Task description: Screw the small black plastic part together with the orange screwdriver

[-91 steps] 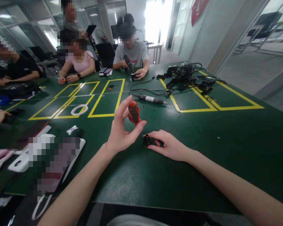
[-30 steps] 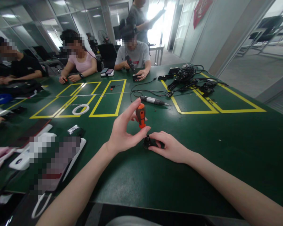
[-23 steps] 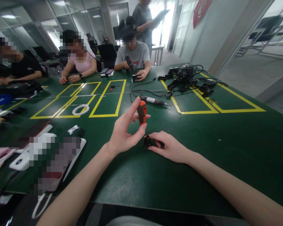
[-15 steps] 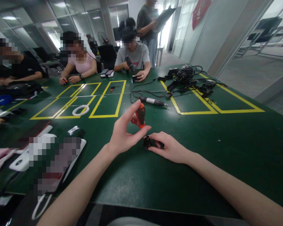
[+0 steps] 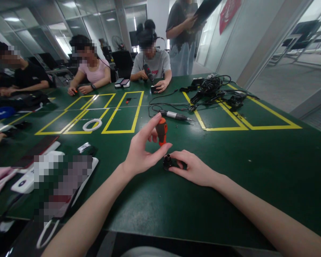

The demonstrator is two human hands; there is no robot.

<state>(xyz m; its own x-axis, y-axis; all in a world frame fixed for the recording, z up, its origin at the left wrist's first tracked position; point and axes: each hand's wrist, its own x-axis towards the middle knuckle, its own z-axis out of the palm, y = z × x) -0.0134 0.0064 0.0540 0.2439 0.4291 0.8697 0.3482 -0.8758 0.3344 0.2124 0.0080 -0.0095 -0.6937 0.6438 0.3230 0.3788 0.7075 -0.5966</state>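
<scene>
My left hand is closed round a stubby screwdriver with an orange and dark handle, held roughly upright above the table. The thumb is stretched out below the handle, and the screwdriver's shaft cannot be made out. Just below and to the right, my right hand grips a small black part between thumb and fingers. This part has a wide round base and a short tube on top, and it rests at the table surface under the screwdriver.
An electric screwdriver with a cable lies beyond my hands. Tangled black cables are heaped at the back right. A white ring sits left, near a phone. Across the table a co-worker holds a drill.
My hands, the screwdriver and the black part keep almost the same pose. The standing person at the back has moved to the right. The view has shifted slightly.
</scene>
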